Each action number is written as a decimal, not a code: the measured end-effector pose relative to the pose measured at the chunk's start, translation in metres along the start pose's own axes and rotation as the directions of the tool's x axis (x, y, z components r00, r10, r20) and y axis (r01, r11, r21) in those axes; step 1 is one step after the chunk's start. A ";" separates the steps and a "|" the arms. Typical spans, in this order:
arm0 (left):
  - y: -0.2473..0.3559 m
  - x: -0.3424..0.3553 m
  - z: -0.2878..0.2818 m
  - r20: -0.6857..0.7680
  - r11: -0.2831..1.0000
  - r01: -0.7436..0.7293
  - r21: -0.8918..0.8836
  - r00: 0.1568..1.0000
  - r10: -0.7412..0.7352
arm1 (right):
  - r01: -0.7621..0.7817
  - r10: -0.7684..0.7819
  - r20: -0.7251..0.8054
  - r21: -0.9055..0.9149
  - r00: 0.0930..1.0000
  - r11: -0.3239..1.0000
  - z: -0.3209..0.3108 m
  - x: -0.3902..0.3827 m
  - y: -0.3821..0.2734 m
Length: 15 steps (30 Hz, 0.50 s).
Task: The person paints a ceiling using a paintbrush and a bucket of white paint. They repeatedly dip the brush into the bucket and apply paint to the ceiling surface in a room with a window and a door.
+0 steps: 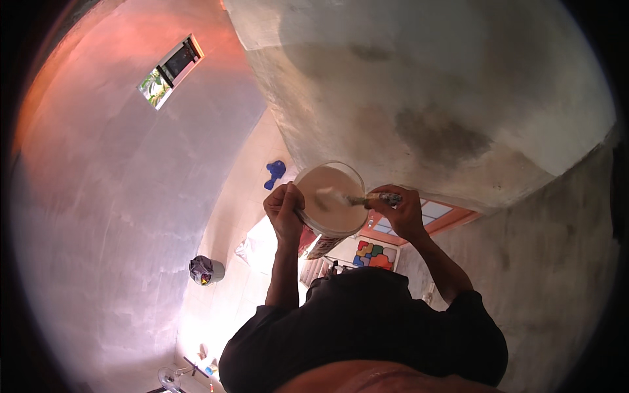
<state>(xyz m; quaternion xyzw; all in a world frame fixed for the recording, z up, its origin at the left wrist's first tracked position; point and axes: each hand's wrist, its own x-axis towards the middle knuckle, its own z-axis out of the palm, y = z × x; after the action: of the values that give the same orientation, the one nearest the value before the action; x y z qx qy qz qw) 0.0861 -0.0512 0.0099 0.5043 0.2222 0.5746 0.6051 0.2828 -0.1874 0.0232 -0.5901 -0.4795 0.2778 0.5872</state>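
Observation:
In front of me is a round paint bucket (321,245), tilted so its wide mouth shows. Pale, creamy paint (325,211) fills much of it. At its left rim, my left hand (285,211) is closed around the edge. On the other side, my right hand (407,215) grips a paintbrush (381,198) with a paint-smeared handle. The brush reaches over the right rim, its bristle end at the paint surface. Lighter streaks run through the paint beside the bristles.
Bare, patchy walls (367,98) rise ahead and to both sides. A small window (171,71) opens in the left wall. On the pale floor lie a blue object (275,171), a lined bin (206,270) and a multicoloured mat (375,255). An orange-framed door (429,215) appears behind my right hand.

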 end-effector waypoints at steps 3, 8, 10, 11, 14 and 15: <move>-0.001 -0.001 0.002 -0.020 1.000 0.018 0.012 1.000 -0.018 | -0.213 0.173 0.177 0.239 0.969 0.947 0.007 0.008 0.010; -0.006 -0.004 0.005 -0.085 0.999 0.048 0.018 0.995 -0.046 | -0.163 0.134 0.147 0.206 0.980 0.965 0.011 0.016 0.022; -0.012 -0.005 0.004 -0.041 0.998 0.060 0.020 0.997 -0.059 | 0.048 -0.046 0.038 -0.052 0.998 0.998 0.009 0.017 0.036; -0.012 -0.006 0.003 -0.048 0.998 0.059 0.027 0.997 -0.058 | 0.134 -0.131 0.025 -0.141 0.991 0.981 0.010 0.018 0.037; -0.011 -0.007 0.005 -0.079 0.996 0.056 0.065 0.996 -0.051 | 0.430 -0.443 0.097 -0.492 0.891 0.757 0.006 0.022 0.043; -0.011 -0.008 0.005 -0.096 0.997 0.053 0.057 0.994 -0.047 | 0.440 -0.461 0.099 -0.524 0.882 0.729 0.003 0.019 0.042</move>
<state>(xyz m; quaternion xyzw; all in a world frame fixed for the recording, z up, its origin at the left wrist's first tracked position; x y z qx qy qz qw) 0.0940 -0.0582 -0.0001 0.4886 0.2802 0.5755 0.5930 0.2977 -0.1628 -0.0134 -0.6004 -0.6544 -0.0279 0.4588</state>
